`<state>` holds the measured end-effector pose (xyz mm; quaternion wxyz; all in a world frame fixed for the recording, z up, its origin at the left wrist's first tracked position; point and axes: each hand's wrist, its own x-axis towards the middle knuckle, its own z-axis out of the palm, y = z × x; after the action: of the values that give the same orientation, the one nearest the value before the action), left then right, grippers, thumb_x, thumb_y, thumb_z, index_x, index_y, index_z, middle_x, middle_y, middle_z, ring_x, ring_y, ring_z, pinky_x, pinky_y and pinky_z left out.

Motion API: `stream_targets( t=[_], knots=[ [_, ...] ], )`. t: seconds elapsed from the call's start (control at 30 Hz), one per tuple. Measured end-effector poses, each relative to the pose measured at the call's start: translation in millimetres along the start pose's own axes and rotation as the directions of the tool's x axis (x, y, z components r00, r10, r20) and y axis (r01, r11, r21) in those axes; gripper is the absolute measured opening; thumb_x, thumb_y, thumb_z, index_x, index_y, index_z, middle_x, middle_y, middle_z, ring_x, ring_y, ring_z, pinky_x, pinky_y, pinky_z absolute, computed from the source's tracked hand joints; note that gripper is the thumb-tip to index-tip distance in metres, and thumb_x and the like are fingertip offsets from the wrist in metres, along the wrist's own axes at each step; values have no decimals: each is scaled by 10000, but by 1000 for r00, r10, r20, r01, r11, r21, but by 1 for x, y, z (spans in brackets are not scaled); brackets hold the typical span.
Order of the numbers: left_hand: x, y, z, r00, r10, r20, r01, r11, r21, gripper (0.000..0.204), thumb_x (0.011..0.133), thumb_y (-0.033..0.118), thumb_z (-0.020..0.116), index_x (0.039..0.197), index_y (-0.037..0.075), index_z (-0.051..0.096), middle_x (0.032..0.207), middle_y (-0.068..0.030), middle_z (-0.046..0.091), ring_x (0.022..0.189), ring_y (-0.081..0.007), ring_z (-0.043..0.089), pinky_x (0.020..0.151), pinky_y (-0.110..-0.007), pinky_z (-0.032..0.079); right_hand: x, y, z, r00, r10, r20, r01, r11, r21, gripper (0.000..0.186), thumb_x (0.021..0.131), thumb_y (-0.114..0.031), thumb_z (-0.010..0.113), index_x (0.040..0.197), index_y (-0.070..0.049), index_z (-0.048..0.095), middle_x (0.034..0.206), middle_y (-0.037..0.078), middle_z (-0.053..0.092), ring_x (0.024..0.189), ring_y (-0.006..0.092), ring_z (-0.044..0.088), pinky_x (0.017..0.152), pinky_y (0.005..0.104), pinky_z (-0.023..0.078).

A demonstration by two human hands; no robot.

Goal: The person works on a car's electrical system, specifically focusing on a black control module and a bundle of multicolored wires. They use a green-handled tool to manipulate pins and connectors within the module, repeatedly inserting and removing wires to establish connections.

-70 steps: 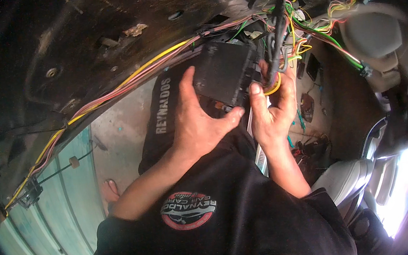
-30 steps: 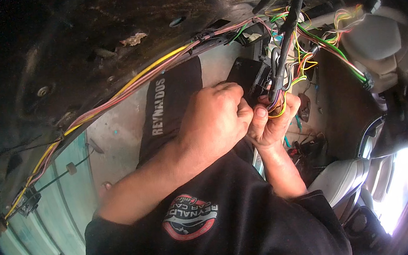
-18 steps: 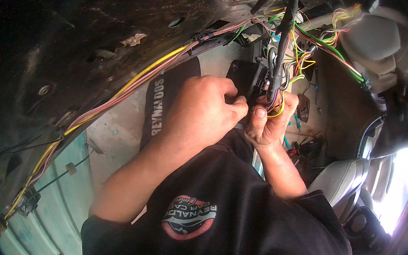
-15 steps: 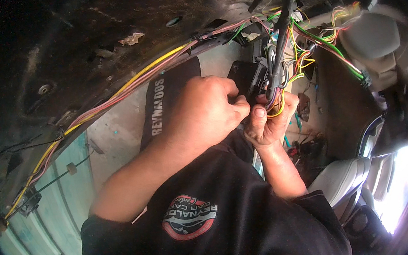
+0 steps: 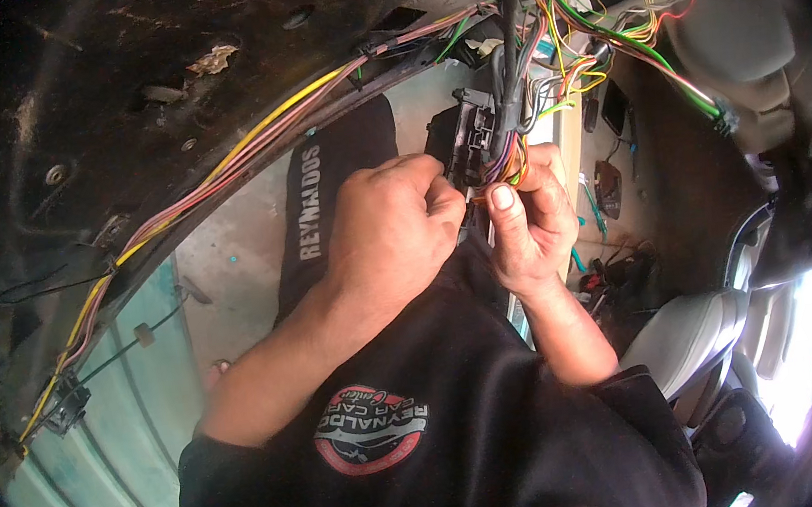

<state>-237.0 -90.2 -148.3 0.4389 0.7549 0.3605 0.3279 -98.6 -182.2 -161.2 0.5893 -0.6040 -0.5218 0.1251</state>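
Observation:
My left hand [image 5: 399, 212] is closed, thumb against curled fingers, right beside a black slotted connector housing [image 5: 476, 137]. Whatever its fingertips hold is hidden from view. Close on its right, my right hand [image 5: 531, 224] pinches a bundle of thin coloured wires [image 5: 514, 163] between thumb and fingers, the thumbnail facing up. These purple, orange, yellow and green wires come out of a thick black-sheathed cable [image 5: 508, 62] hanging from above. The housing sits against this cable, and its lower end is partly covered by my hands.
A long yellow and pink wiring harness [image 5: 255, 158] runs along the dark metal panel [image 5: 128, 95] at the left. More loose wires [image 5: 591, 72] spread at the upper right, ending in a connector [image 5: 726, 120]. Grey seats [image 5: 737, 35] stand on the right, with ribbed pale-green metal [image 5: 115, 427] lower left.
The wires and black housing have shifted slightly up and left in view, and more of the housing's slotted face shows. My right thumb has moved higher on the wires; my left hand stays closed.

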Motion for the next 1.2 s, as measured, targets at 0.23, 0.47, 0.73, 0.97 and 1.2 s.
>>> stream_targets(
  t=[0.23,0.47,0.73,0.97,1.2],
  knots=[
    [-4,15,-16,956,-271,114,277,960,-37,110,850,92,694,833,-17,700,780,-221,688,713,-387,696,644,-450,541,14,-6,-6,983,115,143,-137,978,156,161,914,-91,752,1029,17,723,970,97,661,909,192,600,833,311,491],
    [-17,12,-19,985,-169,37,172,979,-111,196,937,110,682,1067,-28,733,953,-216,719,853,-350,722,774,-403,561,12,-4,-2,977,174,121,-208,893,398,153,983,-122,701,1067,6,701,1020,56,597,919,129,568,830,276,480],
    [-29,1,-18,997,78,16,-78,997,-8,222,948,69,683,1147,-25,712,1111,-193,678,982,-354,688,833,-400,551,10,1,-4,961,215,172,-273,811,517,158,1000,-130,683,1072,10,690,1021,45,580,905,108,562,801,256,484],
    [-28,-18,-15,1000,8,-4,-9,966,-257,594,854,279,829,1331,-15,630,1352,-239,607,1237,-361,620,1046,-420,484,12,-5,10,960,226,167,-281,790,544,130,1006,-83,664,1093,12,682,1047,63,582,901,126,602,807,263,513],
    [-18,-38,-41,980,91,175,-44,965,-257,697,834,230,782,1435,-42,556,1499,-242,526,1419,-332,482,1184,-427,348,0,-15,29,961,233,151,-276,738,616,73,1016,-66,646,1056,-5,643,1062,79,583,906,161,637,844,304,532]
  ],
)
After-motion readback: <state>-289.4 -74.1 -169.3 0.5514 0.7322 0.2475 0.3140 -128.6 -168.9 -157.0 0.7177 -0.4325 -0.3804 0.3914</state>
